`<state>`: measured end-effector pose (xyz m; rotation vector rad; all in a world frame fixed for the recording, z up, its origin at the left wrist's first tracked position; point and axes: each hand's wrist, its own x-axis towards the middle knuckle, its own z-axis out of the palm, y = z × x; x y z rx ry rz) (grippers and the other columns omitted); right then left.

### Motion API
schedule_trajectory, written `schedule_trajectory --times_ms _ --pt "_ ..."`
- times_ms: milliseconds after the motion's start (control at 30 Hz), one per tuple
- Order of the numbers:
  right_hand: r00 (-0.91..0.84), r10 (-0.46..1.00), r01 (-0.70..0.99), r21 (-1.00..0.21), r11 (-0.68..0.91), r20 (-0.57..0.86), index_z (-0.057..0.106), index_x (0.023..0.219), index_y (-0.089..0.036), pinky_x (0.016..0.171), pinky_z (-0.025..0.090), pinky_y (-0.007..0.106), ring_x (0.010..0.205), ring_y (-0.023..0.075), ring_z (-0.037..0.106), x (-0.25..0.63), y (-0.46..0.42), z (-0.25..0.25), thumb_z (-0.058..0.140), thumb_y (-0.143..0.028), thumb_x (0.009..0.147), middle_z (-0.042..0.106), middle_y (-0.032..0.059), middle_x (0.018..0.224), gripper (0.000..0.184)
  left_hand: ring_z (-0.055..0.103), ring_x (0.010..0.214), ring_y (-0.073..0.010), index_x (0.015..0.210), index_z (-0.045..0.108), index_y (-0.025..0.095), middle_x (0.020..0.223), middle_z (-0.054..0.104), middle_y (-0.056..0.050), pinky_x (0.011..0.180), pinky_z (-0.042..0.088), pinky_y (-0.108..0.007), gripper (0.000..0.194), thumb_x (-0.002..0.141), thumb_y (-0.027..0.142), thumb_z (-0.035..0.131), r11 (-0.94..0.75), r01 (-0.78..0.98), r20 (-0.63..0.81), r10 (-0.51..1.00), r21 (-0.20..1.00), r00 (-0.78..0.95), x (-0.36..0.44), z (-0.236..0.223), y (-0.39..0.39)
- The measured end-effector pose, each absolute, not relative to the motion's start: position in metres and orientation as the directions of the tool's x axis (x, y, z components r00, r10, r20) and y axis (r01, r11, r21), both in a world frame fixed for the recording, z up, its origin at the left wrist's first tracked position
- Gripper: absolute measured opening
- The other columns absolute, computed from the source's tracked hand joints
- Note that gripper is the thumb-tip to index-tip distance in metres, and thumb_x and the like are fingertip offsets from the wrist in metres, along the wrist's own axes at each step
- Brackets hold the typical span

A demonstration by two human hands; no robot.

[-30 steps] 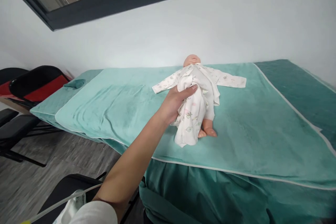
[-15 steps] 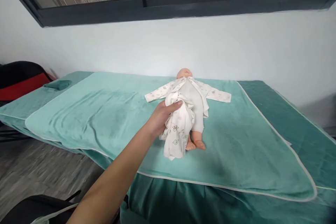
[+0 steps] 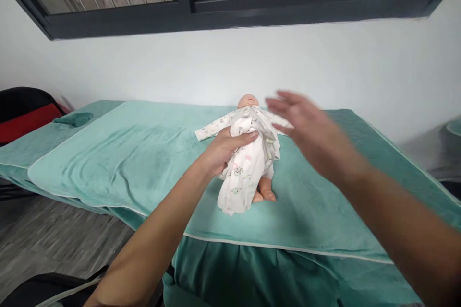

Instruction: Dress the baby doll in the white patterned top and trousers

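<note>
A baby doll (image 3: 248, 100) lies on its back on a green blanket (image 3: 144, 163), its head toward the wall. A white printed long-sleeved top stretches out at both sides of it, one sleeve (image 3: 215, 127) pointing left. Over the doll's front, my left hand (image 3: 230, 148) grips a bunched white printed baby garment (image 3: 243, 168), thumb on top. That cloth hides most of the doll's body; the feet show below. To the right, my right hand (image 3: 306, 124) hovers above the doll's other sleeve, fingers apart and blurred by motion, holding nothing.
The bed (image 3: 378, 148) with its green cover stands against a white wall (image 3: 154, 67) under a dark-framed window (image 3: 187, 9). A black and red chair (image 3: 27, 117) is at the left end. Another black seat (image 3: 54, 288) stands at lower left.
My right hand has come into view from the right. My left hand has raised the bunched garment slightly, and it covers more of the doll's body. The view has shifted a little.
</note>
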<state>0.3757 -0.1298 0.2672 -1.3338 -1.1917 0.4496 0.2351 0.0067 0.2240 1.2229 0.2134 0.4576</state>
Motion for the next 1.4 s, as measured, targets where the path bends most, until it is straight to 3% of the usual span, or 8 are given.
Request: schedule_trajectory --times_ms 267,467,700,833,967,1200,1300,1400 --pt "0.246 0.964 0.137 -0.988 0.070 0.102 0.069 0.104 -0.018 0.072 0.052 0.030 0.083 0.0195 0.066 0.369 -0.123 0.245 0.075 -0.049 0.084 0.072 0.0051 0.095 0.038 0.069 0.077 -0.0195 0.098 0.073 0.014 0.087 0.074 -0.007 0.067 0.053 -0.028 0.039 0.076 0.046 0.081 0.125 -0.179 0.103 0.459 0.976 0.883 0.227 0.243 0.001" --pt "0.379 0.916 -0.111 -0.976 0.186 0.132 0.068 0.103 -0.020 0.061 0.047 0.024 0.072 0.0151 0.061 0.369 -0.120 0.240 0.073 -0.042 0.085 0.070 0.0024 0.088 0.029 0.072 0.088 -0.0229 0.100 0.075 0.013 0.099 0.077 -0.011 0.076 0.056 -0.030 0.040 0.068 0.034 0.089 0.139 0.023 -0.041 0.130 0.990 0.991 0.214 0.225 0.007" --pt "-0.023 0.993 -0.137 -0.984 -0.115 -0.113 0.071 0.100 -0.014 0.052 0.049 0.027 0.058 0.0186 0.064 0.372 -0.125 0.214 0.078 -0.050 0.080 0.071 0.0076 0.074 0.042 0.074 0.084 -0.0241 0.112 0.071 0.013 0.095 0.077 -0.010 0.075 0.057 -0.032 0.048 0.072 0.036 0.086 0.329 -0.274 0.103 0.454 0.904 0.885 0.232 0.213 0.003" --pt "0.215 0.976 -0.195 -0.981 0.011 -0.032 0.070 0.105 -0.016 0.062 0.053 0.026 0.074 0.0192 0.069 0.370 -0.121 0.213 0.077 -0.048 0.083 0.074 0.0076 0.089 0.040 0.073 0.080 -0.0243 0.112 0.071 0.011 0.093 0.077 -0.013 0.073 0.057 -0.033 0.054 0.071 0.042 0.086 0.402 -0.112 -0.026 0.324 0.909 0.946 0.234 0.210 0.007" --pt "0.344 0.939 -0.265 -0.960 0.094 -0.003 0.065 0.121 -0.020 0.072 0.056 0.030 0.088 0.0221 0.071 0.372 -0.120 0.212 0.074 -0.050 0.085 0.075 0.0078 0.105 0.048 0.072 0.084 -0.0234 0.107 0.073 0.011 0.097 0.076 -0.013 0.075 0.055 -0.032 0.054 0.062 0.032 0.093 0.288 0.109 -0.156 0.147 0.951 0.977 0.231 0.211 0.018" --pt "0.361 0.919 -0.348 -0.937 -0.021 -0.154 0.065 0.127 -0.017 0.068 0.056 0.033 0.084 0.0254 0.072 0.376 -0.142 0.184 0.078 -0.049 0.081 0.076 0.0109 0.100 0.057 0.069 0.086 -0.0213 0.108 0.070 0.014 0.101 0.074 -0.011 0.077 0.053 -0.032 0.046 0.071 0.037 0.086 0.310 0.083 -0.167 0.255 0.947 0.953 0.239 0.193 0.004" --pt "0.275 0.924 -0.379 -0.913 -0.149 -0.265 0.067 0.124 -0.017 0.078 0.057 0.036 0.092 0.0270 0.073 0.369 -0.168 0.163 0.082 -0.046 0.078 0.076 0.0113 0.104 0.056 0.069 0.094 -0.0234 0.110 0.068 0.017 0.106 0.074 -0.009 0.082 0.052 -0.033 0.038 0.081 0.040 0.075 0.194 0.143 -0.190 0.253 0.971 0.949 0.241 0.177 -0.011" --pt "0.263 0.896 -0.453 -0.866 -0.213 -0.358 0.069 0.122 -0.017 0.087 0.057 0.039 0.100 0.0284 0.071 0.357 -0.192 0.143 0.082 -0.047 0.078 0.075 0.0122 0.112 0.055 0.066 0.107 -0.0267 0.111 0.066 0.019 0.115 0.072 -0.009 0.090 0.050 -0.036 0.031 0.088 0.039 0.063 -0.124 0.219 -0.178 0.276 0.968 0.945 0.243 0.167 -0.022"
